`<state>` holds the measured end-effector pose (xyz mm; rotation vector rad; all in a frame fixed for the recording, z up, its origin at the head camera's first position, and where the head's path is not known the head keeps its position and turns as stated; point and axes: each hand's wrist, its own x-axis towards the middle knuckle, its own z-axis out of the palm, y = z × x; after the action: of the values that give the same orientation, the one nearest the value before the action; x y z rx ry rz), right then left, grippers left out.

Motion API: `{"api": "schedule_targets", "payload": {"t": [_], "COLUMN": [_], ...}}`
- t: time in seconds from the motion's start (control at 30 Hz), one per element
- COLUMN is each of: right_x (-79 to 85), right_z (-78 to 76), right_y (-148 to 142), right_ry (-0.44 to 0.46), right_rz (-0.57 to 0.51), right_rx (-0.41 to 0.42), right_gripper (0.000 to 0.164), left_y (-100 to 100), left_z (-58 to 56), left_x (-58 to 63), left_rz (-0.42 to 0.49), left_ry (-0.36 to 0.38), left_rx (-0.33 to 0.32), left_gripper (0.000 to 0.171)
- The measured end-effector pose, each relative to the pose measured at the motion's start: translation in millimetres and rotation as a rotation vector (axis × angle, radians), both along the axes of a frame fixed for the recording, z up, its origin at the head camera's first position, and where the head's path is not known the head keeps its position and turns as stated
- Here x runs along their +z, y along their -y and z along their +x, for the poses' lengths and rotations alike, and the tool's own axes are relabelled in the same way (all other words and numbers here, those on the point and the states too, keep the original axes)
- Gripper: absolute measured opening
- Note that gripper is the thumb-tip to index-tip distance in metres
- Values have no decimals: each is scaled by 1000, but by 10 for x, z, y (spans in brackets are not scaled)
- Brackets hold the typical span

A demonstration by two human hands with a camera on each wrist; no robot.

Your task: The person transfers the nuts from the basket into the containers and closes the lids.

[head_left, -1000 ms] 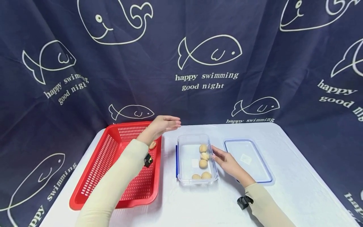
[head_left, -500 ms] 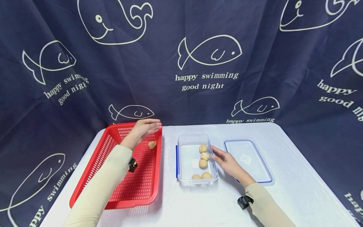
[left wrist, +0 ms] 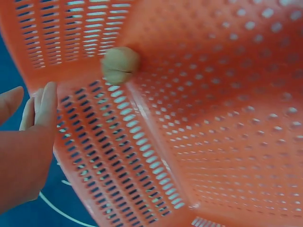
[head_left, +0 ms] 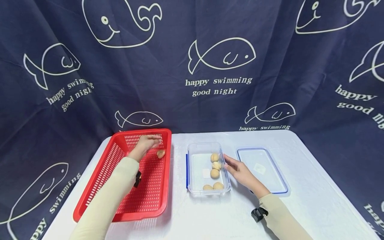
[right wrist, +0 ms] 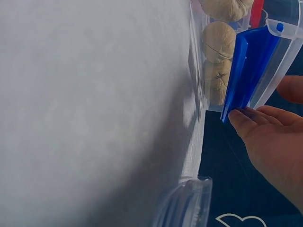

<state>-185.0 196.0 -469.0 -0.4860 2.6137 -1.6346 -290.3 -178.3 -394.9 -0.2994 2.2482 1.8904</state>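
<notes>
My left hand (head_left: 145,145), its fingers straight, hovers over the far part of the red plastic basket (head_left: 166,196). A walnut (head_left: 160,153) lies near the basket's right wall, just to the right of that hand; in the left wrist view the walnut (left wrist: 120,65) is apart from the fingers. My right hand (head_left: 242,172) rests against the right side of a clear plastic box (head_left: 196,156), its fingertips (right wrist: 239,120) at the blue latch flap (right wrist: 251,66) there. Several walnuts (head_left: 214,173) sit along the box's right and near sides.
A clear lid (head_left: 261,170) with a blue seal lies on the white table (head_left: 312,200) right of the box. A dark curtain (head_left: 222,110) with fish drawings hangs behind the table. Another blue latch (head_left: 187,171) hangs at the box's left side.
My left hand has moved left from between basket and box, then down into the basket, uncovering the walnut there. My right hand has stayed at the box.
</notes>
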Motion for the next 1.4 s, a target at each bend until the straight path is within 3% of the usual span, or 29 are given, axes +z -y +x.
{"api": "schedule_targets", "payload": {"t": [0.13,0.3,0.5,0.8,0.97,1.27,1.4], "right_x": [7,4,10,23,34,34,155], "right_z": [7,12,22,20,19,17,78], "right_y": [-4,-9,-12,-2,3,4,39], "right_ry": [2,0,1,5,7,0,-9], "right_rz": [-7,-13,-9,-8,-15,-6,0], "right_rx": [0,5,3,-1,1,9,18], "right_gripper": [48,48,48,48,48,47,46], "left_y": [41,131,103,46,22,-17,-26], "left_z": [-46,-116,-17,50,54,67,83], "left_x": [-141,-300,-312,-347,-388,-447,-471], "left_rz": [-87,-86,-209,-248,-273,-344,-386], "left_ry": [4,-14,-2,81,91,23,-32], "left_rx": [1,-9,8,-9,-17,-26,-47], "left_gripper": [32,26,30,37,40,39,40]}}
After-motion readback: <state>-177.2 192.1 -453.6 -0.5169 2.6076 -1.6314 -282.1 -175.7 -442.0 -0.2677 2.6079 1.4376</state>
